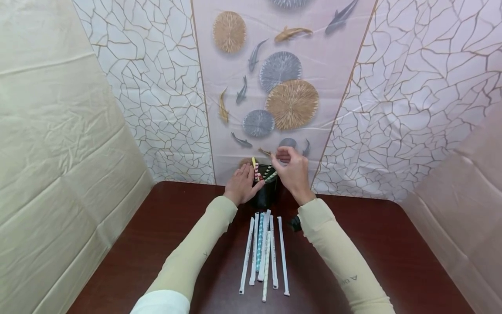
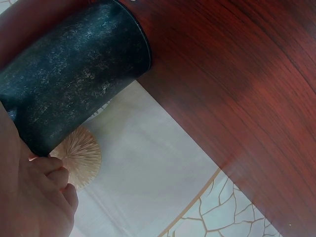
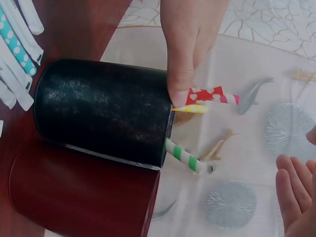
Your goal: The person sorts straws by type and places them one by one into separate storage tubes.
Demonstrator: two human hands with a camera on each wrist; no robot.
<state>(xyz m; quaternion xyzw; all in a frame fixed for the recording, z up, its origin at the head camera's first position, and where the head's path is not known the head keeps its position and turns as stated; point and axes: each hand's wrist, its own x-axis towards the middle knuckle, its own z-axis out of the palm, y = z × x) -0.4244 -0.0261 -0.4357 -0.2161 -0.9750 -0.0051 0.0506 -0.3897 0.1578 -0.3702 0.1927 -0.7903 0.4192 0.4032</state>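
A black cylindrical cup stands upright near the far edge of the table, with several patterned paper straws leaning in it. Among them are a green-striped straw, a red straw with pale hearts and a yellow straw. My left hand grips the cup's rim at its left side, thumb at the straws and fingers bent over the edge. Above the cup's right side hovers my right hand, thumb and fingers apart, nothing seen between them.
In front of the cup lie several white-wrapped straws, a blue dotted straw and a pale patterned straw. A dark red cylinder sits beside the cup. The fabric backdrop hangs right behind the table.
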